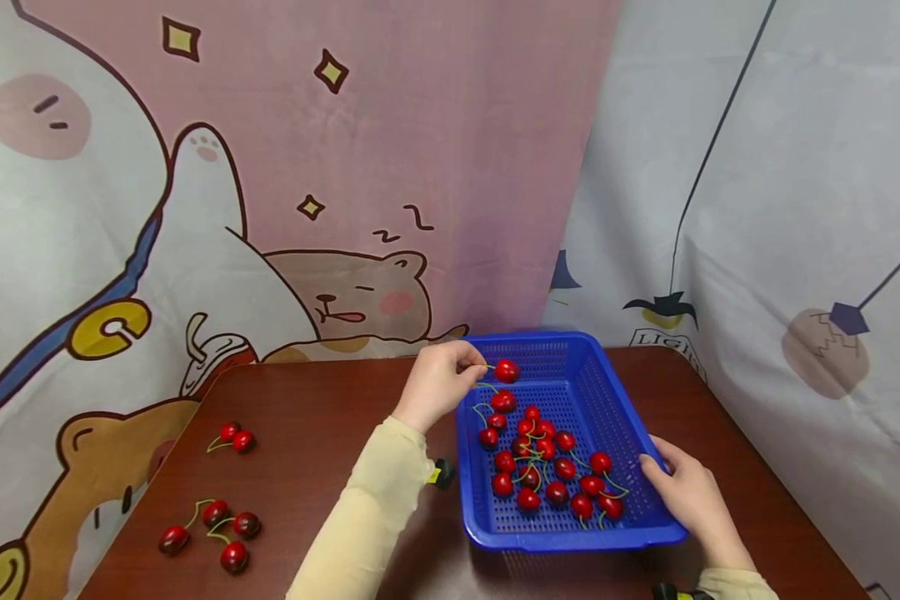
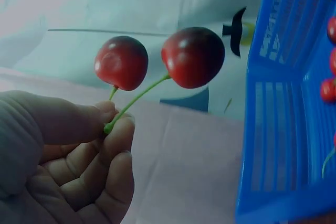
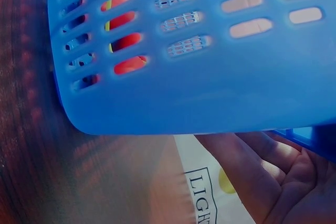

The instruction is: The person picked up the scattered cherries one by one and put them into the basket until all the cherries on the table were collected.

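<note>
My left hand [image 1: 441,379] is at the left rim of a blue plastic basket [image 1: 626,417], thumb and fingertips pinching the green stems of a pair of cherries [image 2: 193,57]. Both fruits, dark red, hang free of the fingers in the left wrist view. At the basket's right side my right hand [image 1: 693,496] grips the rim, with the thumb over the top edge and the fingers on the outside. In the right wrist view those fingers [image 3: 231,161] show beside the slotted wall. Inside the basket lie many red cherries [image 1: 545,448] with green stems, mostly toward the near half.
On the brown table [image 1: 315,408], left of my left arm, a cherry pair [image 1: 243,441] lies farther back. Several more cherries [image 1: 234,557] lie nearer the front. A printed cloth [image 1: 495,167] hangs close behind the table's back edge.
</note>
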`<state>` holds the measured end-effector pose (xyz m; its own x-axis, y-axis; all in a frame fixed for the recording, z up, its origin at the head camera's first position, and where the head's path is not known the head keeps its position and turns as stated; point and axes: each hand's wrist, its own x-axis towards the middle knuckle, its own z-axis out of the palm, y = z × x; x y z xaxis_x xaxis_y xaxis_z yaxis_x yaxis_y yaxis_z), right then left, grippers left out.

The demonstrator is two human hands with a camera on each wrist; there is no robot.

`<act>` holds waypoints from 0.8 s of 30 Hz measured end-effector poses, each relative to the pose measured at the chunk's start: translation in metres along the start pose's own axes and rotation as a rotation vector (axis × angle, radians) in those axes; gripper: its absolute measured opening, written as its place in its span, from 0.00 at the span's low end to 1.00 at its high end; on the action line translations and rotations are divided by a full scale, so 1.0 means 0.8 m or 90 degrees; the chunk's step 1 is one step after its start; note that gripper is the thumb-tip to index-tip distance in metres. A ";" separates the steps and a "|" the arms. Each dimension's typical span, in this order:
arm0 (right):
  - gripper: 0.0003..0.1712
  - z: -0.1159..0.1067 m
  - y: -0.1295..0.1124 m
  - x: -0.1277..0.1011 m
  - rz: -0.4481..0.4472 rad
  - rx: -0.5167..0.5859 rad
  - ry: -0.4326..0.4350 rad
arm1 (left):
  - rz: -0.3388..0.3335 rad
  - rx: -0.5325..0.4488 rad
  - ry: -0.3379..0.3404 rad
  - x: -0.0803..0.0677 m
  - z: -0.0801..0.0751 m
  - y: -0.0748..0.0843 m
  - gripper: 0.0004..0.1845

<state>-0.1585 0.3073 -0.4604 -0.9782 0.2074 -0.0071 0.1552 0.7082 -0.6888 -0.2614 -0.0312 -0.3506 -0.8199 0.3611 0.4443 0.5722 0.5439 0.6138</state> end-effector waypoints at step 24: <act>0.34 0.001 -0.001 0.002 0.007 -0.004 -0.012 | -0.079 -0.001 -0.161 0.029 0.121 0.031 0.05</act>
<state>-0.1600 0.3067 -0.4603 -0.9788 0.2027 -0.0282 0.1668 0.7100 -0.6841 -0.2683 0.0642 -0.3883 -0.8621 0.4701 0.1890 0.4676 0.5945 0.6542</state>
